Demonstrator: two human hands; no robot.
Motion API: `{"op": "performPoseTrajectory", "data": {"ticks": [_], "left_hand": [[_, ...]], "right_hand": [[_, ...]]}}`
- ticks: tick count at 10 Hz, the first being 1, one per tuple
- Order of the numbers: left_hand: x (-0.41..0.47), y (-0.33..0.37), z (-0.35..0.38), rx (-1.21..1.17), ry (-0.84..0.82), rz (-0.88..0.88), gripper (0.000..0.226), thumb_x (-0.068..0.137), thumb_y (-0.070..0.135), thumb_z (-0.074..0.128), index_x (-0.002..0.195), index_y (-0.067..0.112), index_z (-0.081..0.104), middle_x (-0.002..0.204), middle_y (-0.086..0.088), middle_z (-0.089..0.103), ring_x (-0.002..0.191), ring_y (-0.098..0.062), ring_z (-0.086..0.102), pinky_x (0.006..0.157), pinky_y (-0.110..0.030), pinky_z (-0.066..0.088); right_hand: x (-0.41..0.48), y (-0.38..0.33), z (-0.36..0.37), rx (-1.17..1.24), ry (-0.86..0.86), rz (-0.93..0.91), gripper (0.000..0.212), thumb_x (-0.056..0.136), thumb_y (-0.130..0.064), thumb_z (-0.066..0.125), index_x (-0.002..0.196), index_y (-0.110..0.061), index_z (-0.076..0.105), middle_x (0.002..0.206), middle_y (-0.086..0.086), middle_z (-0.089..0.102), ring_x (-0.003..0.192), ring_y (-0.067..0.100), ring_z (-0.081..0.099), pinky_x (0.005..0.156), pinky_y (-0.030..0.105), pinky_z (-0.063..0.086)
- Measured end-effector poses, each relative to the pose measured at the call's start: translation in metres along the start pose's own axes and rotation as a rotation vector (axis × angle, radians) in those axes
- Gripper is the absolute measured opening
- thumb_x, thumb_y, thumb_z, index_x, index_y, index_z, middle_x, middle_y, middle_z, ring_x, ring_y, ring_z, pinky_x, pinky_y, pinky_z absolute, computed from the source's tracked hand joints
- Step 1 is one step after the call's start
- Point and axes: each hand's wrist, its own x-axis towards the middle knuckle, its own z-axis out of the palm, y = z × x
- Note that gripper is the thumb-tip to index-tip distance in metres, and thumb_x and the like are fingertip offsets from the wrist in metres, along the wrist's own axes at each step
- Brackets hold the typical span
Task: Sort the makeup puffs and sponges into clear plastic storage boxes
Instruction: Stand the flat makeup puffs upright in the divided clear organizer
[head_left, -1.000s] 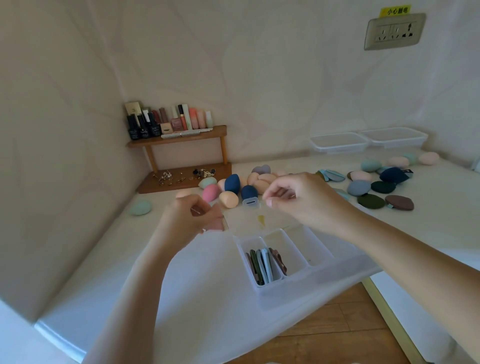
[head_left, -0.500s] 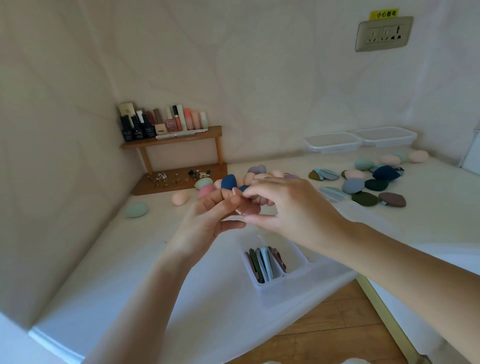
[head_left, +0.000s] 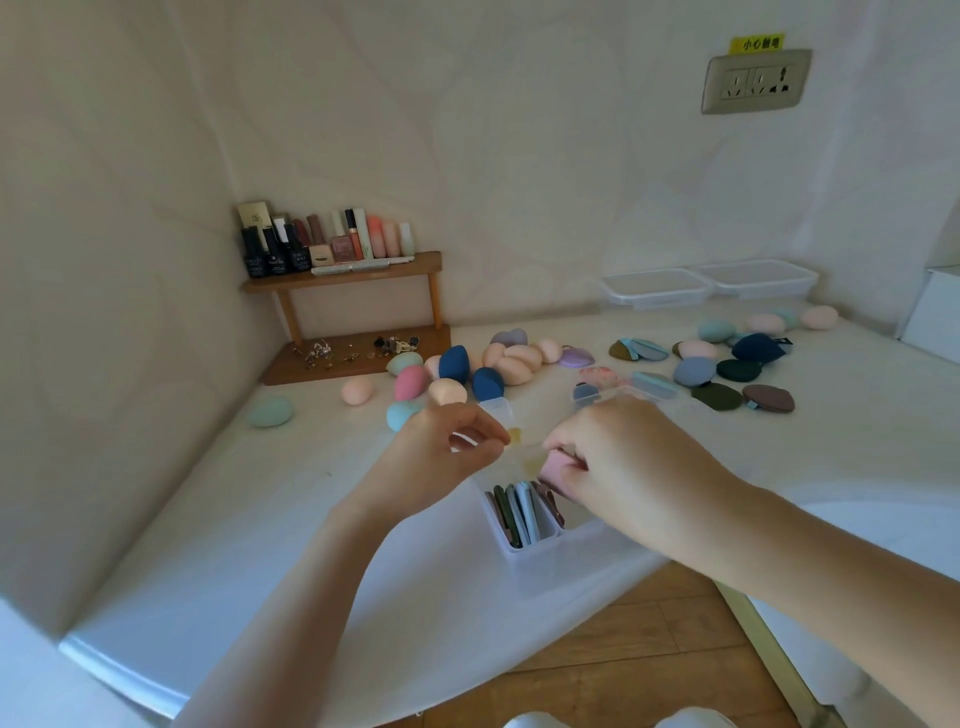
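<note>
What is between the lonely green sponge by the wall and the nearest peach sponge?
Nothing. In the head view, only bare white table lies between the mint-green sponge and the peach sponge.

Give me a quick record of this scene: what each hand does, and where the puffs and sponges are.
Right hand: pinches a pink puff over the divided clear box
Left hand: beside the box, fingers curled; unclear if holding anything
Filed: flat puffs on edge in the leftmost compartment
Loose: egg-shaped sponges behind the box, round puffs further right
Spare: two clear boxes at the back
</note>
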Motion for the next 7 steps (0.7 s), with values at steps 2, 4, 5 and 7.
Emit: {"op": "performPoseTrajectory", "data": {"ticks": [2,4,5,7], "left_hand": [[0.003,-0.001,-0.007,-0.037,0.179,-0.079,0.011,0.090,0.012,0.061,0.090,0.021,0.068,0.086,0.014,0.065,0.078,0.003,0.061,0.068,-0.007,0.047],[0.012,-0.037,-0.023,0.088,0.332,-0.374,0.008,0.089,0.016,0.062,0.096,0.013,0.065,0.089,0.001,0.063,0.076,-0.010,0.056,0.059,-0.013,0.040],[0.013,-0.047,-0.020,0.172,0.261,-0.418,0.012,0.084,0.021,0.070,0.082,0.022,0.058,0.089,0.003,0.062,0.081,-0.014,0.055,0.062,-0.018,0.042],[0.015,-0.046,-0.012,0.382,0.155,-0.431,0.036,0.085,0.034,0.067,0.116,0.016,0.060,0.108,-0.001,0.058,0.090,-0.013,0.051,0.071,-0.021,0.037]], "right_hand": [[0.000,-0.019,0.013,-0.123,0.030,-0.021,0.008,0.087,-0.009,0.058,0.090,-0.006,0.065,0.062,-0.001,0.038,0.048,0.011,0.024,0.047,0.018,0.023],[0.002,-0.020,0.007,-0.145,-0.206,0.007,0.035,0.090,0.002,0.046,0.063,-0.013,0.030,0.063,-0.002,0.026,0.052,0.007,0.025,0.047,0.016,0.022],[0.007,-0.022,0.001,-0.173,-0.227,0.015,0.037,0.087,0.004,0.048,0.062,-0.015,0.028,0.063,-0.001,0.029,0.052,0.009,0.027,0.046,0.019,0.022],[0.010,-0.020,-0.005,-0.160,-0.435,0.025,0.032,0.086,0.004,0.049,0.062,-0.014,0.037,0.065,0.003,0.041,0.049,0.012,0.040,0.044,0.020,0.032]]}}
